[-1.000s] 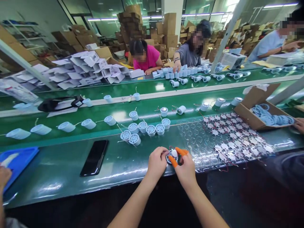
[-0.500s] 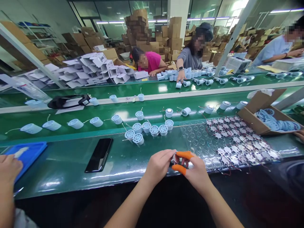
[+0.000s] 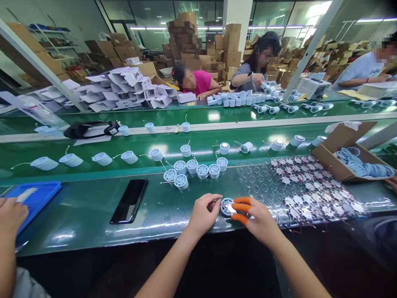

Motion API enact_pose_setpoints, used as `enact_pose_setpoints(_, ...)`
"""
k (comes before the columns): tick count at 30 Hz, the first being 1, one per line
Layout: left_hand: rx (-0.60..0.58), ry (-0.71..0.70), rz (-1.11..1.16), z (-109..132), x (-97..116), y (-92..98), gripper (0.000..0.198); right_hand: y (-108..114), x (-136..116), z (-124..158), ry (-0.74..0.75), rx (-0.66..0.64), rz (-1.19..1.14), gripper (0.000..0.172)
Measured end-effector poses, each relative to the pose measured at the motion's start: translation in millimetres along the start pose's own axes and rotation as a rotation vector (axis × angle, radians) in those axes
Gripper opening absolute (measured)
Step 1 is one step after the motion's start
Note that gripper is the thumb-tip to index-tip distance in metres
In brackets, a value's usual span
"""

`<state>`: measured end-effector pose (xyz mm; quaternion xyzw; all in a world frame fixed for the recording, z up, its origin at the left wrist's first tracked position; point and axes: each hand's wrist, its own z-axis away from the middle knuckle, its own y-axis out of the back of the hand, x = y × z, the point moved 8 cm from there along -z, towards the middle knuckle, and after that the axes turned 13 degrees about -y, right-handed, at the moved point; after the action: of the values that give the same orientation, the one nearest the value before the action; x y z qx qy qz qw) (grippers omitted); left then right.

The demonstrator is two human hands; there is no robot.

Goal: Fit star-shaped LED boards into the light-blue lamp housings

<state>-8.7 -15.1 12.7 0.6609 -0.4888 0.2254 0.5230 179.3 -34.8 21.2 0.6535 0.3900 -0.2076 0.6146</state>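
Observation:
At the front of the bench, my right hand (image 3: 259, 217), with orange finger covers, grips a round light-blue spoked housing (image 3: 226, 207) at its right side. A white disc sits at the housing's centre, partly under the fingers. My left hand (image 3: 203, 215) is closed in a pinch at the housing's left edge; whatever lies between its fingertips is too small to make out. Just behind stands a cluster of similar light-blue housings (image 3: 202, 171), some with thin wires sticking out. To the right, many white star-shaped boards (image 3: 322, 194) with red and black wires lie on clear bubbled sheeting (image 3: 254, 182).
A black phone (image 3: 129, 202) lies to the left. Beyond it, another person's hand (image 3: 12, 215) is over a blue tray (image 3: 41, 203). An open cardboard box (image 3: 347, 167) of light-blue rings stands right. Single housings line the green belt (image 3: 167, 140); co-workers sit across.
The housing in my right hand has turned its spoked face up toward me. My left fingers have shifted to its left edge. Across the belt, a co-worker's hand has lifted a light-blue part.

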Motion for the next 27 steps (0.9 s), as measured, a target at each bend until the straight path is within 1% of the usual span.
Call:
enact_pose_setpoints(3,-0.033,0.009,-0.042,7.7,-16.8,-11.7,0.03,-7.0,6.9,-3.9,0.023,-0.029,0.069,0.021)
enact_pose_setpoints(6,-0.057,-0.004,-0.091,16.9,-25.3,-20.9,0.031,-11.8,9.7,-8.2,0.033,-0.05,0.107,0.022)
enact_pose_setpoints(8,-0.082,-0.027,-0.124,20.2,-26.2,-28.7,0.033,-12.9,9.6,-11.0,0.017,-0.05,0.118,0.021)
enact_pose_setpoints(11,-0.132,-0.084,-0.164,20.0,-24.0,-41.5,0.04,-15.1,9.3,-13.4,-0.048,-0.074,0.105,0.02)
enact_pose_setpoints(14,-0.159,-0.102,-0.177,19.3,-24.7,-48.2,0.043,-20.9,6.7,-10.9,-0.071,-0.13,0.076,0.026)
enact_pose_setpoints(16,-0.168,-0.103,-0.184,20.9,-24.7,-48.6,0.044,-22.5,6.3,-8.0,-0.074,-0.098,0.056,0.022)
enact_pose_setpoints(18,-0.184,-0.116,-0.168,23.9,-21.5,-48.4,0.047,-22.3,9.1,-4.9,-0.099,-0.014,0.031,0.016)
enact_pose_setpoints(20,-0.22,-0.125,-0.117,27.1,-15.9,-51.1,0.051,-22.8,12.4,-1.5,-0.127,0.068,0.01,0.016)
enact_pose_setpoints(22,-0.238,-0.091,-0.083,28.4,-12.7,-54.4,0.056,-24.6,13.4,1.5,-0.137,0.108,-0.016,0.018)
enact_pose_setpoints(24,-0.213,-0.011,-0.08,27.6,-13.9,-56.3,0.052,-23.2,13.8,4.1,-0.161,0.143,-0.084,0.018)
enact_pose_setpoints(25,-0.186,0.025,-0.061,26.7,-14.4,-56.6,0.047,-21.0,15.1,5.7,-0.197,0.165,-0.141,0.02)
enact_pose_setpoints(26,-0.154,0.043,-0.019,25.6,-13.8,-56.6,0.043,-18.8,17.0,8.0,-0.246,0.18,-0.224,0.027)
enact_pose_setpoints(27,-0.127,0.031,0.037,24.1,-10.9,-56.3,0.043,-17.8,18.6,11.0,-0.303,0.182,-0.335,0.041)
